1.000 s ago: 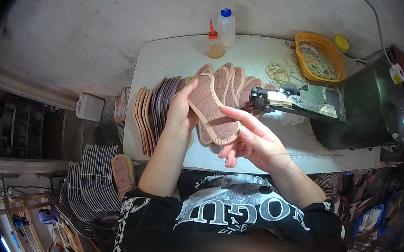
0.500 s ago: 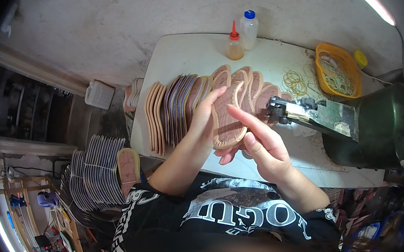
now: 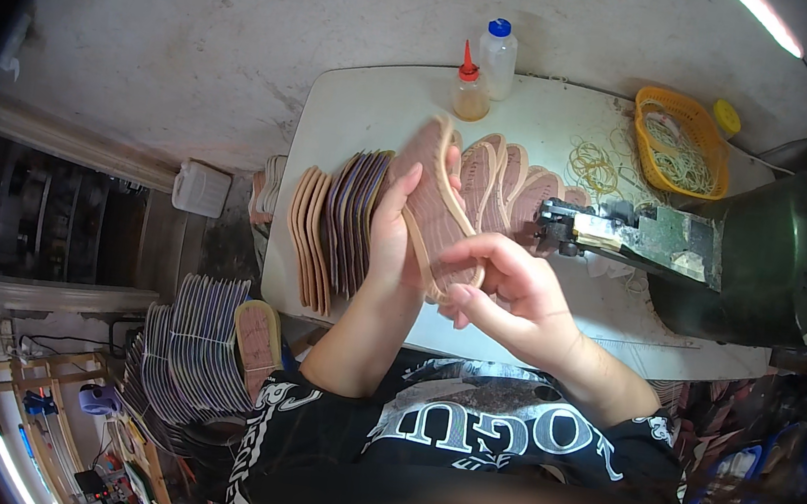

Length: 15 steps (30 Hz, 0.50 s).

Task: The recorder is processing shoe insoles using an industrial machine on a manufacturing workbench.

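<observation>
Insole [image 3: 440, 218] now leans leftward, left hand [image 3: 393, 241] and right hand [image 3: 527, 299] pinching it, pale bands [image 3: 682, 160] tangled in the yellow basket [image 3: 643, 148]

Matt grain against glossy plastic

The insole [image 3: 436, 218] at the centre looks matt and finely creased, rather like leather, inside a smoother tan rim; blur hides some of the grain. Beneath it, the worktop [image 3: 371, 107] is pale and smooth. Just past 12 o'clock, the red-nozzled bottle [image 3: 471, 104] and blue-capped bottle [image 3: 498, 62] are translucent plastic. At 2 o'clock, the basket [image 3: 640, 145] is orange plastic, holding thin, rubbery-looking bands [image 3: 682, 160]. At 3 o'clock, the machine housing [image 3: 774, 267] is dark green and glossy. The wall [image 3: 301, 18] at 11 o'clock is matt and stained; the jug [image 3: 201, 189] at 9 o'clock is white plastic; the shirt [image 3: 486, 403] at 5 o'clock is printed black cloth.
</observation>
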Available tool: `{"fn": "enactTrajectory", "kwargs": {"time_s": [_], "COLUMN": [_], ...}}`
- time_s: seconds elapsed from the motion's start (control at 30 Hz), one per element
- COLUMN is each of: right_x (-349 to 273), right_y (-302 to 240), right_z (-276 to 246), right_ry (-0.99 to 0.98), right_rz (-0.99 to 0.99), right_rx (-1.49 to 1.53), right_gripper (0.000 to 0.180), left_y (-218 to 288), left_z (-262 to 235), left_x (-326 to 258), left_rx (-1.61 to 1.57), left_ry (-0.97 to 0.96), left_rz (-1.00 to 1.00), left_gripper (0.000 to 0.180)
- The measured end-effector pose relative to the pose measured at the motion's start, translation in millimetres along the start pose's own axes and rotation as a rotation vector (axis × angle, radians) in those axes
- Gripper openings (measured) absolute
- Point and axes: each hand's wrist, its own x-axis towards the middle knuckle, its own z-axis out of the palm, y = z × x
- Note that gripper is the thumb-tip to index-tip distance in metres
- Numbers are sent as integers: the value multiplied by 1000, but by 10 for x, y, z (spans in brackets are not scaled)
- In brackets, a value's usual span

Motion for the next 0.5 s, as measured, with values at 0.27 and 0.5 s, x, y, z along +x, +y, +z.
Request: {"fn": "enactTrajectory", "kwargs": {"time_s": [0.27, 0.5], "right_x": [-125, -151], "right_y": [301, 326], "right_z": [-96, -200], "right_ry": [453, 457], "right_rz": [-6, -32], "right_rx": [27, -226], "right_gripper": [19, 10], "left_y": [-185, -384], "left_z": [90, 179], "left_x": [-185, -218], "left_rx": [302, 522], "left_ry": [-301, -518], "left_rz": [534, 871], "left_gripper": [21, 20]}}
